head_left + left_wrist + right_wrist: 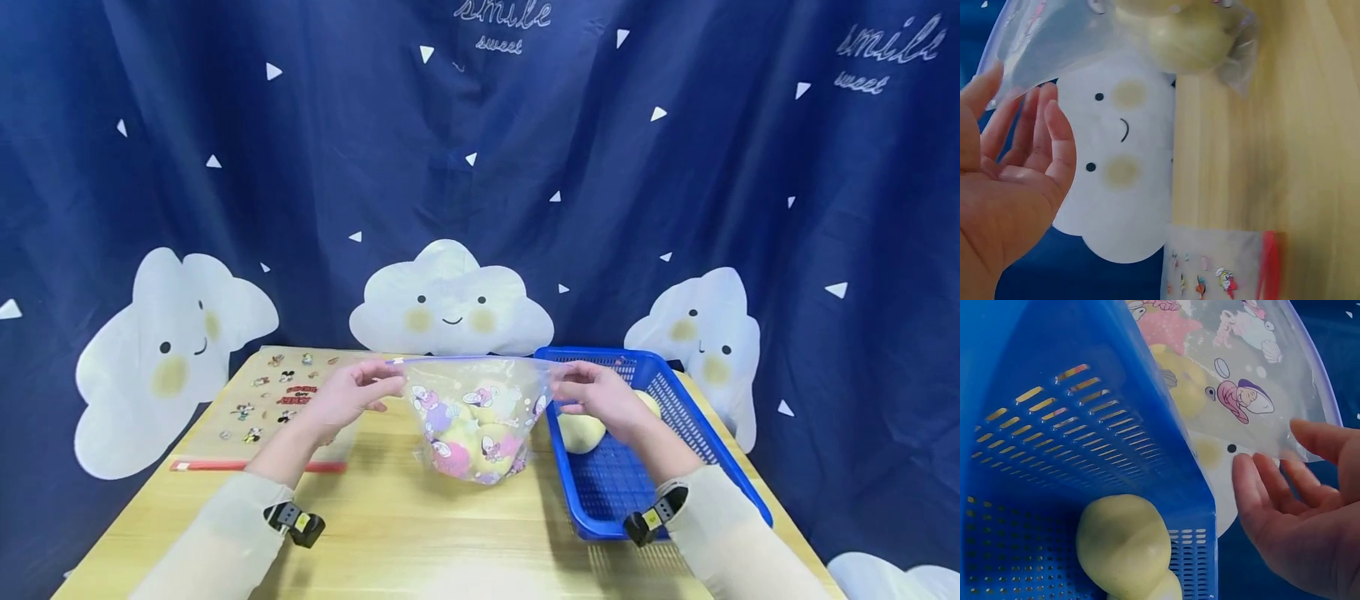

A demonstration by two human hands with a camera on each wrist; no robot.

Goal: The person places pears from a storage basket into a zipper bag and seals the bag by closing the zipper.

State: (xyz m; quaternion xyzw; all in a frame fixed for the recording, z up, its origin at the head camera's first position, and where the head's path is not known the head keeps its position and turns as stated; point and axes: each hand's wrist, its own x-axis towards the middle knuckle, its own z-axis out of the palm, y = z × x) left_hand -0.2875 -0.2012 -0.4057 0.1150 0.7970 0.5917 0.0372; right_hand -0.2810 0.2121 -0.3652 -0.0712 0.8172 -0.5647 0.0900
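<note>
Both hands hold up a clear zip bag (487, 400) by its two upper corners, purple strip along the top and sea-creature prints on the front. Several round pale-yellow fruits (1194, 40) bulge in its lower part. My left hand (348, 400) pinches the left corner, close to the small white slider (397, 361). At the opposite corner my right hand (603, 400) pinches the plastic between thumb and fingers. Beside the bag stands a blue plastic basket (577, 492), partly under my right forearm, with pale-yellow fruit (1124, 544) in it.
A second zip bag (243, 417), with cartoon prints and a red strip, lies flat at the left of the wooden table (390, 533). Behind the table hangs a dark blue curtain (450, 183) with smiling white clouds. Each wrist wears a small black camera (300, 523).
</note>
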